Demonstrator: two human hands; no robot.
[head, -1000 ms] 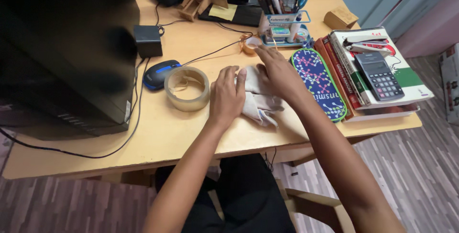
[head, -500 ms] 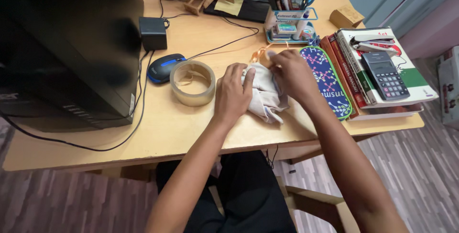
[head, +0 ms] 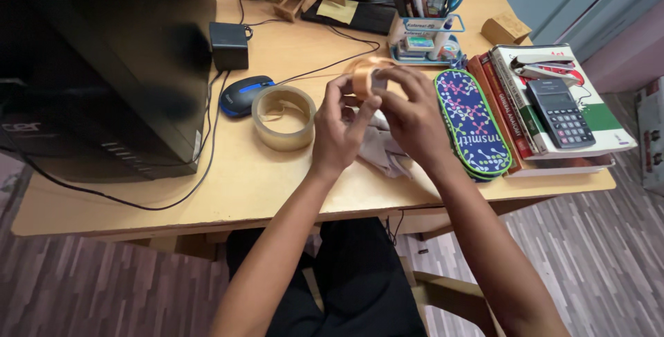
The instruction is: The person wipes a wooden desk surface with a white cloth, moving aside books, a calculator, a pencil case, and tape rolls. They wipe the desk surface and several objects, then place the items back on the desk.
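Both hands, left hand point(head: 337, 129) and right hand point(head: 413, 112), grip a small orange tape roll point(head: 362, 76) above a white cloth point(head: 382, 149); steady fingertip pressure should keep it from slipping.

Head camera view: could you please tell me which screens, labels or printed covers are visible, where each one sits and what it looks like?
Calculator: on the book stack at the right; dark grey, small pale display, rows of keys.
Top book: right desk edge; white cover with red and green patches.
Pencil case: beside the right hand; oval, navy, patterned, green trim.
Organiser label: far edge; white strip on blue wire holder.
Computer tower: left; black, small pale sticker.
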